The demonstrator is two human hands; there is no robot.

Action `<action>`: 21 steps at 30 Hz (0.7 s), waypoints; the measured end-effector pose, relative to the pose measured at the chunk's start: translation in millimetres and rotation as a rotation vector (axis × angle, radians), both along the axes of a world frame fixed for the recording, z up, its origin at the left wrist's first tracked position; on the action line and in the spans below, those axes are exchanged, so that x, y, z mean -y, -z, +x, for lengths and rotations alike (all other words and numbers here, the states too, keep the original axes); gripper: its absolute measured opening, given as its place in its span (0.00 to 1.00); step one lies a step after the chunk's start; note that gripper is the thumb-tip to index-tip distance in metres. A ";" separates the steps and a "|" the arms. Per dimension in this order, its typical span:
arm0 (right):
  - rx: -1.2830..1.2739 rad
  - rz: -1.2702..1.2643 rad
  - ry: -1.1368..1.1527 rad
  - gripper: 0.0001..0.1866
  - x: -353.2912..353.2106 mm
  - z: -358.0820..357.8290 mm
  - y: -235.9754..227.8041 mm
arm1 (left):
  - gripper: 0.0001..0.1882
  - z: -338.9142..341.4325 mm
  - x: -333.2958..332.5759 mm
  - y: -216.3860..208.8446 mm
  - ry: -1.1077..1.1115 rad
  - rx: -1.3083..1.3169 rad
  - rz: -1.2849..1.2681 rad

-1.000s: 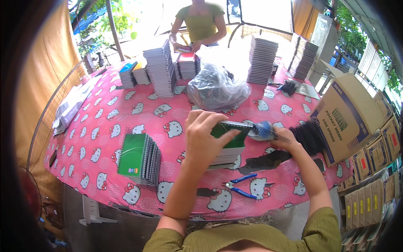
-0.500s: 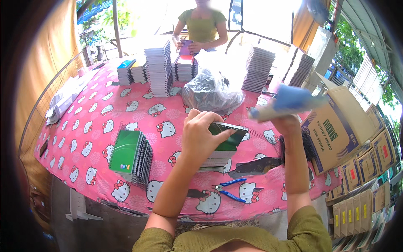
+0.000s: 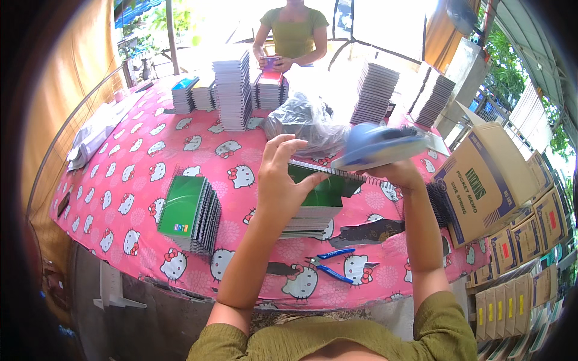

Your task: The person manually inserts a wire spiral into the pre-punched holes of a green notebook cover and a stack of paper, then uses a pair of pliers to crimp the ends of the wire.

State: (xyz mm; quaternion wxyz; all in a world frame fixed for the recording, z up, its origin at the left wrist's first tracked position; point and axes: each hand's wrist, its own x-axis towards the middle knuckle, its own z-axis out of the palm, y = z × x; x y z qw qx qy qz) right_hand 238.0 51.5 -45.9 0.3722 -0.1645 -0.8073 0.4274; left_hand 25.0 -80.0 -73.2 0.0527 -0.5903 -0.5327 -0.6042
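Note:
My left hand grips a green-covered notebook by its left end, thumb on the cover. The notebook is tilted, its spine edge up, above a stack of pages. A dark spiral wire runs along that edge and sticks out past its right end. My right hand is closed under a blue and pale-grey handheld tool, smeared by motion, its near end over the spine edge. Whether they touch, I cannot tell. Blue-handled cutters lie spread on the table near me.
Finished-looking green spiral notebooks are stacked at left. Taller notebook stacks and a clear plastic bag stand farther back. A cardboard box and black coils are at right. Across the table, a person handles a purple notebook.
My right hand has brought the blue tool left and lower, to the notebook's spine edge. My left fingers have lifted and spread somewhat while the thumb stays on the cover.

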 end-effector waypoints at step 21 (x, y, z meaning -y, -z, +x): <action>0.382 0.061 0.093 0.29 -2.0 -46.7 -15.7 | 0.16 -19.8 0.0 26.2 0.439 0.783 -0.074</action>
